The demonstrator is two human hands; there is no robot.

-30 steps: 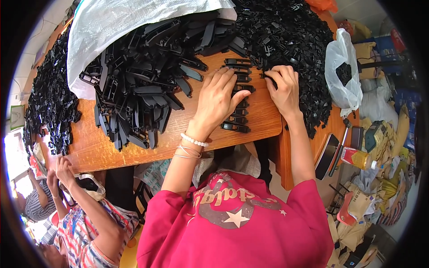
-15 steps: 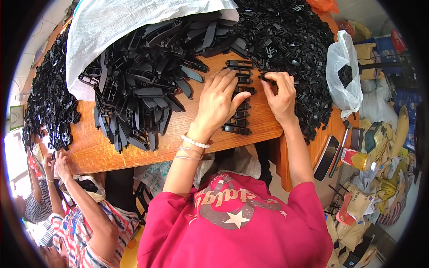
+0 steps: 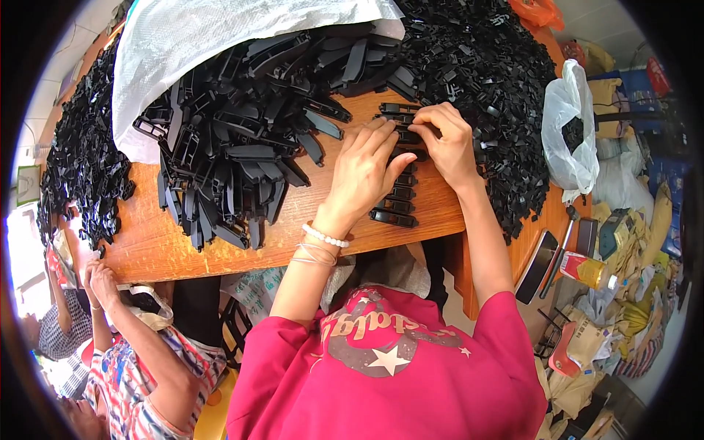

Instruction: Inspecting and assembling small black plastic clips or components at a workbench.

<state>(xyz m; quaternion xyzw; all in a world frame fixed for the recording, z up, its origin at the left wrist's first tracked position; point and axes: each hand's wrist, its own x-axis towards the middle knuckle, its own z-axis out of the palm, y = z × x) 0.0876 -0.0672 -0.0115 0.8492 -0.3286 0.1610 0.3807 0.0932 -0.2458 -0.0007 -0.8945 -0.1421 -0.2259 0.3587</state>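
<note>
A row of long black plastic parts (image 3: 394,204) lies side by side on the wooden table (image 3: 308,235), running away from its near edge. Flat along the left ends of the row rests my left hand (image 3: 364,165), fingers stretched out and thumb spread across the parts. My right hand (image 3: 449,143) is pinched at the right ends of the upper parts, its fingertips close to those of my left hand. A small black plastic piece between its thumb and fingers is mostly hidden there.
A white woven sack (image 3: 198,55) spills a heap of long black parts (image 3: 249,147) to the left. Small black pieces (image 3: 491,95) are piled right. Beyond them are a clear plastic bag (image 3: 572,132), a phone (image 3: 537,268) and a bottle (image 3: 587,270). A co-worker's hands (image 3: 101,282) are lower left.
My right hand has moved left and slightly up, from the edge of the small-piece pile onto the row. My left hand stays on the row. The co-worker's hands have come lower and closer together.
</note>
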